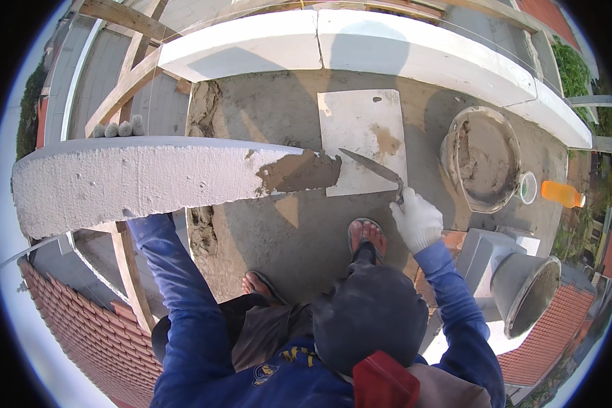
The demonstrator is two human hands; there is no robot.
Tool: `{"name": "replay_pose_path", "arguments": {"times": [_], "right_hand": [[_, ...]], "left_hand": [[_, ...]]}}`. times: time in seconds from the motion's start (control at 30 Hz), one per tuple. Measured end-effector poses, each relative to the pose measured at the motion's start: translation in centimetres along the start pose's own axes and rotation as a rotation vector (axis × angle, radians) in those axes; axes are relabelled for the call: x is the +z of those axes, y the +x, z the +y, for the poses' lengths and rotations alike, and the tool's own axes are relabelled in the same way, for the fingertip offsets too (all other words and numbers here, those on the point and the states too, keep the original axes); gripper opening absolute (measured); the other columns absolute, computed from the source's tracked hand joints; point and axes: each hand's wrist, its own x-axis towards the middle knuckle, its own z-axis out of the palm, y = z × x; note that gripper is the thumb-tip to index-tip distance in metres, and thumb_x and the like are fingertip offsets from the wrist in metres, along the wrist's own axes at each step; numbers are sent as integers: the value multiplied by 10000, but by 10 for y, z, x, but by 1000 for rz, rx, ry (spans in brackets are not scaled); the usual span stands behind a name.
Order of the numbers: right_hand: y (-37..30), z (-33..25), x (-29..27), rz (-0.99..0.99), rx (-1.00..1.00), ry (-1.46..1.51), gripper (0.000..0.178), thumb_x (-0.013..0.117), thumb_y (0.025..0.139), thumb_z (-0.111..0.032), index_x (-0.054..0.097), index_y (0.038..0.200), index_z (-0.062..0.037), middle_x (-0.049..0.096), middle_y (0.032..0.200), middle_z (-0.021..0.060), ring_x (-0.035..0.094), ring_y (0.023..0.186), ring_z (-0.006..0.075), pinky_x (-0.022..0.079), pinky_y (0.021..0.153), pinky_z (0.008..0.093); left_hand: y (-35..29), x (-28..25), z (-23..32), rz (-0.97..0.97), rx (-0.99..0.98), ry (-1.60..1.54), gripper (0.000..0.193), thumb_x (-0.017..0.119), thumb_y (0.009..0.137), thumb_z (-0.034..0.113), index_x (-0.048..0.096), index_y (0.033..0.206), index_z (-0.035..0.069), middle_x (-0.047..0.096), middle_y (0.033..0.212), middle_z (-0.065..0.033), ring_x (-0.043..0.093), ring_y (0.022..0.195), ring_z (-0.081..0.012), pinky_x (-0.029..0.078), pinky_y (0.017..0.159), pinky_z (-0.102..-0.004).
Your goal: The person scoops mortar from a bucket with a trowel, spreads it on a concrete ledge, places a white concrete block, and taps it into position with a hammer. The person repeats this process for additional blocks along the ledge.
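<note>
A long white aerated concrete block (pixel 136 178) is held up at the left. The gloved fingertips of my left hand (pixel 119 128) curl over its far edge; the palm is hidden behind it. Wet grey mortar (pixel 298 171) coats the block's right end. In its white glove, my right hand (pixel 417 219) is closed round the handle of a pointed trowel (pixel 370 165). The trowel's blade points up and left, close to the mortared end. Beyond the blade, a pale flat board (pixel 360 119) with a mortar smear lies on the grey floor.
A round tub of mortar (pixel 486 160) stands at the right, by a small white cup (pixel 526 188) and an orange bottle (pixel 562 194). A low white block wall (pixel 415 51) curves along the far side. Wooden framing (pixel 126 88) stands left; a bucket (pixel 525 296) sits lower right.
</note>
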Motion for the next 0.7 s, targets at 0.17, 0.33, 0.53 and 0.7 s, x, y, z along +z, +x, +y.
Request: {"name": "replay_pose_path", "arguments": {"times": [0.17,0.33,0.53,0.7], "right_hand": [[4,-7,18,38,-73,-49,260,760,1040,-333,695,1017,-82,761,963,145,774,879,397,606,770,517],[-1,-32,0,65,-178,122,254,760,1040,-328,694,1001,-86,742,932,143,765,856,388,593,753,509],[-5,-91,-46,155,-288,173,271,785,1021,-328,681,965,-84,713,894,134,751,823,381,587,738,490],[-8,-111,-80,248,-311,322,253,785,1011,-282,687,949,-57,670,855,143,721,793,374,567,719,463]], "left_hand": [[-6,-31,4,139,26,67,632,645,1092,384,501,1618,64,637,1479,-180,683,1353,-306,506,1302,-497],[-4,-25,-3,195,16,110,746,532,1061,529,416,1667,109,519,1572,-177,567,1436,-345,446,1323,-534],[3,0,-5,428,98,317,888,398,1024,703,314,1725,162,378,1684,-173,427,1536,-391,374,1348,-577],[14,30,-5,753,174,535,1010,285,993,848,229,1773,207,260,1777,-169,310,1619,-430,314,1368,-614]]}}
